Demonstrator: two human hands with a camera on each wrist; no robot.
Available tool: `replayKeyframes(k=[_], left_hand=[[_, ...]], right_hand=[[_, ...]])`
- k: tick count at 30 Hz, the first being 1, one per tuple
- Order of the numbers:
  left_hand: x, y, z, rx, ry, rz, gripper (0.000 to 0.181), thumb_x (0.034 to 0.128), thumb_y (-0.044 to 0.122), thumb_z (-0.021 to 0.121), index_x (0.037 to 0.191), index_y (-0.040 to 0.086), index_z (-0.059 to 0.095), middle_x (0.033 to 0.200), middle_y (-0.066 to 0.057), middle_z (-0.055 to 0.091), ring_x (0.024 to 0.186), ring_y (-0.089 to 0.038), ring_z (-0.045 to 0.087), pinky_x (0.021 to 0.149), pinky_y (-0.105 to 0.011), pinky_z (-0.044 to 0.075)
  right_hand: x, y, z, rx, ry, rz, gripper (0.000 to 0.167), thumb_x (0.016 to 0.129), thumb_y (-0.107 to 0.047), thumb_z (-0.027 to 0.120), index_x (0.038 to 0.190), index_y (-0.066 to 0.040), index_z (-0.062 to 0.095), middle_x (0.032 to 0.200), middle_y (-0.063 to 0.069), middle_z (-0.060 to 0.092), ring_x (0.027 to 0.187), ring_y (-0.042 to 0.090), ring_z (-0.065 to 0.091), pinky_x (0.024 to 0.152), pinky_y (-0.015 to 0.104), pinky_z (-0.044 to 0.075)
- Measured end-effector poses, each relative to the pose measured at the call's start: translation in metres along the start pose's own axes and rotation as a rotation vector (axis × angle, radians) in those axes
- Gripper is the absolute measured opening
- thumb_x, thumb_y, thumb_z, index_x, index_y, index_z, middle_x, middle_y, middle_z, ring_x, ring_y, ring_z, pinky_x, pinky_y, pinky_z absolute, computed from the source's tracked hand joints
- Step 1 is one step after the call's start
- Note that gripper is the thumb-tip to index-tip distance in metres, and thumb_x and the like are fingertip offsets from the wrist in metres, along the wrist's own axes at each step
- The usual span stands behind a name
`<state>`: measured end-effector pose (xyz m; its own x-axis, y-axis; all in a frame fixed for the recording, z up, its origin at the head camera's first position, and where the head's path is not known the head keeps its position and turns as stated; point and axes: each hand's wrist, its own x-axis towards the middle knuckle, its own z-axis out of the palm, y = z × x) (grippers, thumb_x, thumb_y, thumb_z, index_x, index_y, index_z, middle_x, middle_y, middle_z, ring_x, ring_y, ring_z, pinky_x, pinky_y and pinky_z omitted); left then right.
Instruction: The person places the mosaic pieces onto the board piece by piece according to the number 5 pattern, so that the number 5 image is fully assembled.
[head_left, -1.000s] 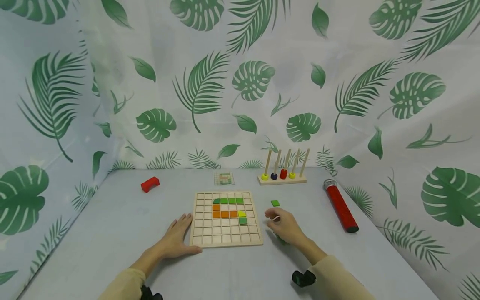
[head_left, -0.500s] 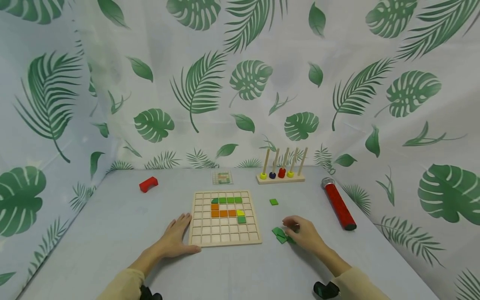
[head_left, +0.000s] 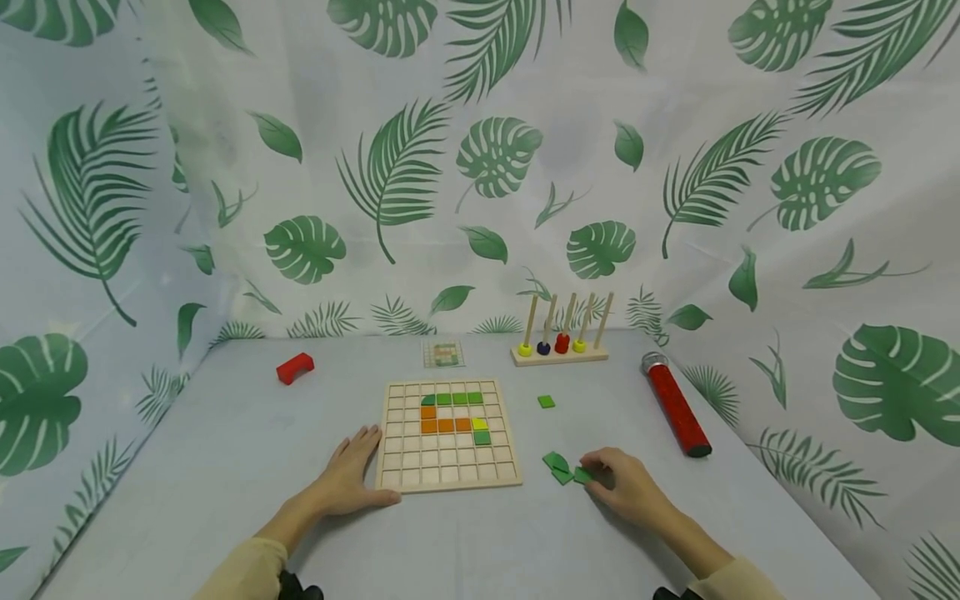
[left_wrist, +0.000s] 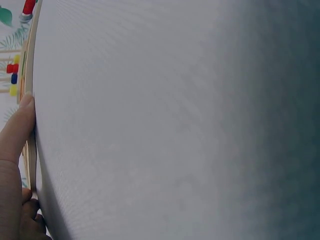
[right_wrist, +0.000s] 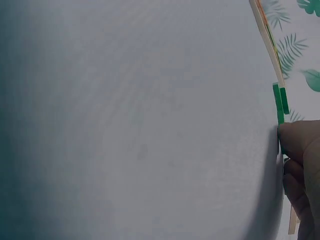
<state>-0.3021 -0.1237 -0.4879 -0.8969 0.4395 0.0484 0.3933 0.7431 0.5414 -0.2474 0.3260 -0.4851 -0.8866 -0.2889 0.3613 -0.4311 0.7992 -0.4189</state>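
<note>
A wooden grid board lies in the middle of the table, with green, orange and yellow tiles in some of its squares. My left hand rests flat at its left side, fingers straight along the edge and thumb at the near corner. In the left wrist view the thumb touches the board's rim. Right of the board, my right hand pinches a green tile between thumb and fingers, low at the tabletop. Against it lies a small overlapping pile of green tiles. Another green tile lies alone farther back.
Behind the board lies a small patterned card. A peg stand with coloured beads stands at the back right. A red microphone-shaped object lies on the right, and a red arch-shaped block at the back left.
My right hand has moved from beside the board toward the near right, uncovering the green pile, and now pinches a tile at its right side. My left hand stays at the board.
</note>
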Motion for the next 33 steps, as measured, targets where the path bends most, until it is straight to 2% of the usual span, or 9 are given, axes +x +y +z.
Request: replayKeyframes(k=[8, 13, 20, 25, 33], left_hand=[[0.000, -0.001, 0.000, 0.000, 0.002, 0.003, 0.112, 0.0693, 0.057, 0.075, 0.145, -0.008, 0.024, 0.150, -0.025, 0.025, 0.140, -0.038, 0.015, 0.113, -0.054, 0.008], [0.001, -0.002, 0.000, 0.000, -0.002, 0.005, 0.112, 0.0701, 0.058, 0.074, 0.145, -0.007, 0.024, 0.150, -0.024, 0.024, 0.140, -0.037, 0.014, 0.113, -0.053, 0.008], [0.002, -0.004, 0.000, 0.006, 0.004, 0.012, 0.112, 0.0704, 0.059, 0.073, 0.146, -0.007, 0.023, 0.151, -0.023, 0.024, 0.141, -0.036, 0.014, 0.113, -0.053, 0.008], [0.000, -0.003, 0.000, 0.007, 0.010, 0.018, 0.112, 0.0700, 0.059, 0.074, 0.145, -0.008, 0.024, 0.150, -0.024, 0.025, 0.140, -0.037, 0.014, 0.112, -0.054, 0.009], [-0.001, 0.000, 0.000, -0.001, 0.000, 0.014, 0.111, 0.0706, 0.057, 0.075, 0.145, -0.008, 0.024, 0.150, -0.024, 0.025, 0.140, -0.038, 0.014, 0.112, -0.055, 0.008]], right_hand=[[-0.004, -0.001, 0.000, 0.019, 0.005, 0.038, 0.033, 0.073, -0.003, 0.079, 0.103, -0.008, 0.066, 0.095, -0.006, 0.064, 0.085, 0.009, 0.059, 0.074, 0.027, 0.053], [0.004, -0.004, 0.001, 0.020, -0.005, 0.060, 0.032, 0.073, -0.004, 0.079, 0.102, -0.007, 0.066, 0.094, -0.005, 0.064, 0.085, 0.009, 0.059, 0.073, 0.027, 0.054], [0.012, -0.008, -0.003, 0.029, -0.063, 0.072, 0.029, 0.075, -0.002, 0.076, 0.102, -0.006, 0.066, 0.093, -0.004, 0.064, 0.082, 0.010, 0.059, 0.072, 0.026, 0.054], [0.016, -0.012, -0.007, 0.051, -0.040, 0.093, 0.028, 0.076, 0.000, 0.075, 0.103, -0.005, 0.066, 0.093, -0.003, 0.065, 0.082, 0.011, 0.058, 0.074, 0.026, 0.054], [0.043, -0.034, 0.010, 0.100, -0.011, 0.005, 0.028, 0.077, 0.001, 0.074, 0.103, -0.002, 0.065, 0.094, 0.000, 0.066, 0.084, 0.014, 0.060, 0.072, 0.029, 0.055]])
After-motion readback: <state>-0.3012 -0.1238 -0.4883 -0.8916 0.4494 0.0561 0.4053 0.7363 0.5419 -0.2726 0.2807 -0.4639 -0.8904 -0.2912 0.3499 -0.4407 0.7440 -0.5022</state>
